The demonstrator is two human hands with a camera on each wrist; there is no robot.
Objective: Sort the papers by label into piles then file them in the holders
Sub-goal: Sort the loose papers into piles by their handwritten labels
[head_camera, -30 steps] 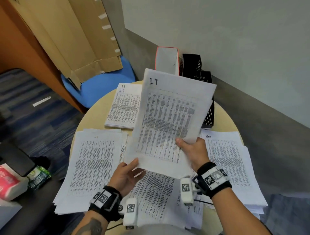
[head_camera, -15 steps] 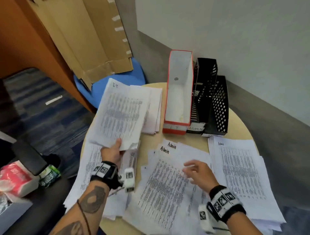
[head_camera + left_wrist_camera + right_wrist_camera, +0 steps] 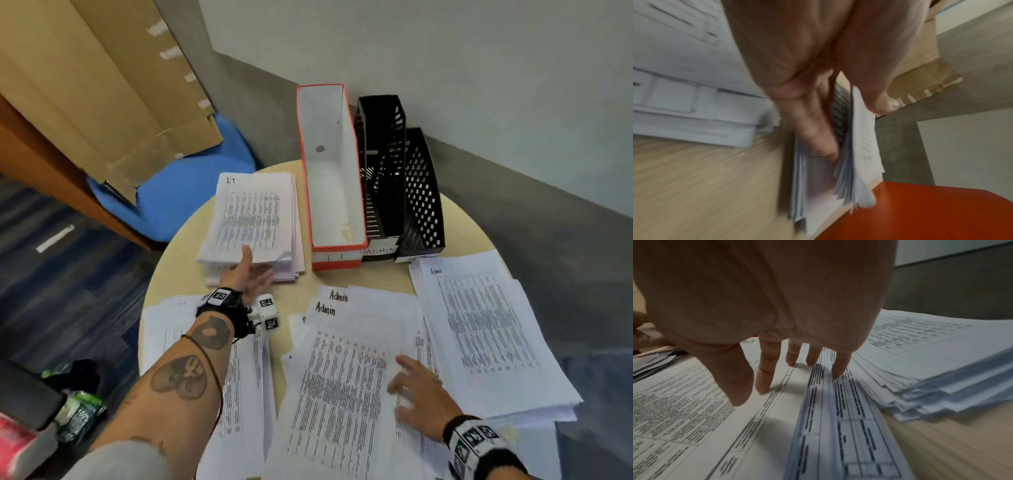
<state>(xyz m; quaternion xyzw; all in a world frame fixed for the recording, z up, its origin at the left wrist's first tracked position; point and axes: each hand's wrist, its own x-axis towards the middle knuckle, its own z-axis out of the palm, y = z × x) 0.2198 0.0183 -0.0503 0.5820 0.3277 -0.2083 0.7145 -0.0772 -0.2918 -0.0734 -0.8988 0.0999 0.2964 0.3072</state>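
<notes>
My left hand (image 3: 251,272) pinches a bundle of sheets marked IT (image 3: 253,219), thumb on top and fingers beneath, lowering it onto the IT pile (image 3: 294,267) at the back left. The left wrist view shows the left hand (image 3: 855,126) with that bundle (image 3: 865,146) between thumb and fingers. My right hand (image 3: 411,387) lies open, its fingers spread on the loose middle sheets marked Admin (image 3: 342,377); in the right wrist view the fingertips (image 3: 762,386) touch the top sheet (image 3: 694,418). A red-and-white IT holder (image 3: 337,171) and two black mesh holders (image 3: 387,164) stand empty at the back.
An Admin pile (image 3: 486,329) lies at the right and another pile (image 3: 164,329) at the left of the round wooden table (image 3: 462,219). Beyond the table are a blue chair (image 3: 191,192) and leaning cardboard (image 3: 102,102). Packets (image 3: 78,414) lie at the lower left.
Both hands held the IT sheets up in front of me. The right hand let go and dropped onto the middle papers, while the left carried the sheets back-left onto the IT pile.
</notes>
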